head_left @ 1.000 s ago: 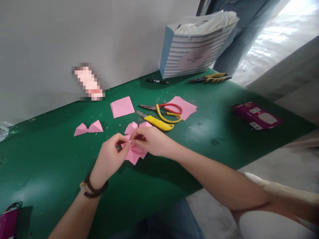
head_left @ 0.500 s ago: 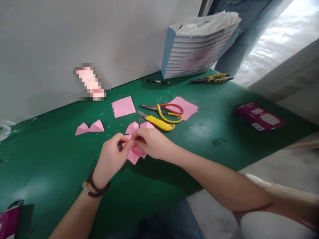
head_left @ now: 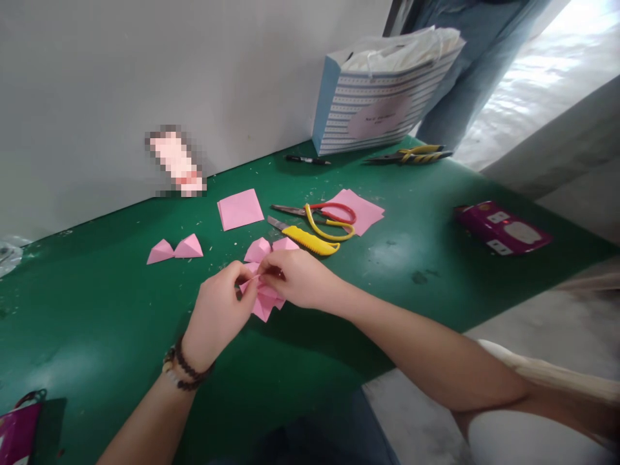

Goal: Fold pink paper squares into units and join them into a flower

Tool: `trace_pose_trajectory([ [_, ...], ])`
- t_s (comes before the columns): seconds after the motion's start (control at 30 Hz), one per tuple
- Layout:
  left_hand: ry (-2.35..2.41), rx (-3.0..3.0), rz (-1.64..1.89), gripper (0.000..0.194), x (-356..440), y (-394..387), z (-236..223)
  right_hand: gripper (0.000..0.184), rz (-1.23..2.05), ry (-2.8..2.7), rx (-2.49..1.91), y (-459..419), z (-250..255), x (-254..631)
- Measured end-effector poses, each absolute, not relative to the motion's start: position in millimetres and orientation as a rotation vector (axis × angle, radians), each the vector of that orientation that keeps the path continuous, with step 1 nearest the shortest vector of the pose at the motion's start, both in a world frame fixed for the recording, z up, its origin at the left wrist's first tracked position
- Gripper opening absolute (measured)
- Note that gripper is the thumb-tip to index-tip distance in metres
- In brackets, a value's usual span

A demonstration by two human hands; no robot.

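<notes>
A: Has much shifted in the last second?

B: Very little. The left hand and right hand are both still at the folded pink paper, close together over the green table.

A: What are the fingers doing?

B: Both sets are pinched narrow on the paper's upper folds. It may be touching the table, but the fingers and shadow make that hard to tell.

A: Left to right, what's nearby?

B: Two pink paper pyramids sit left of the hands, below a flat pink square. Loose pink pieces lie just above the hands, almost touching them. Next come a yellow box cutter, scissors lying across a second pink sheet, and a purple box far right.

A: And the room to move?

B: Green table runs left of the hands and toward that box. The right forearm crosses the near edge, while the cutter stays just beyond the right hand.
</notes>
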State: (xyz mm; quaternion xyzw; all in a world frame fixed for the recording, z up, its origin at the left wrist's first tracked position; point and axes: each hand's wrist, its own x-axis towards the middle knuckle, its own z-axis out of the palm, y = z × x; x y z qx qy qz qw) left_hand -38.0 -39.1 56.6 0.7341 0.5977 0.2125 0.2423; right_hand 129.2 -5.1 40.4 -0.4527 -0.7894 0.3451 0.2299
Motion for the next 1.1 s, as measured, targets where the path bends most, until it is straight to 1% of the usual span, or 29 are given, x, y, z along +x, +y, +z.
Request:
trace_pose_trajectory([
  [0.13,1.707,2.024,0.565,0.01,-37.6,-39.4,56.4,0.014,0.923,-2.167,-1.257,-7.4,40.1,127.3],
  [0.33,1.799,2.091,0.604,0.011,-39.9,-40.7,54.1,0.015,0.983,-2.127,-1.166,-7.7,43.1,127.8],
  [0.53,1.804,2.212,0.636,0.013,-36.1,-43.9,52.6,0.012,0.861,-2.089,-1.202,-11.0,37.6,124.2],
  [0.67,1.776,2.28,0.724,0.014,-36.3,-44.7,53.9,0.012,0.901,-2.036,-1.151,-10.9,36.6,123.0],
  [0.87,1.886,2.061,0.956,0.01,-44.6,-39.0,54.5,0.022,1.106,-1.806,-1.102,-8.5,45.6,127.2],
  [0.97,1.882,2.005,0.966,0.01,-43.9,-37.6,52.9,0.019,1.097,-1.867,-1.135,-9.5,43.7,126.7],
  [1.1,1.848,1.965,0.95,0.008,-37.9,-39.4,50.8,0.013,0.998,-1.888,-1.154,-9.5,37.7,124.2],
])
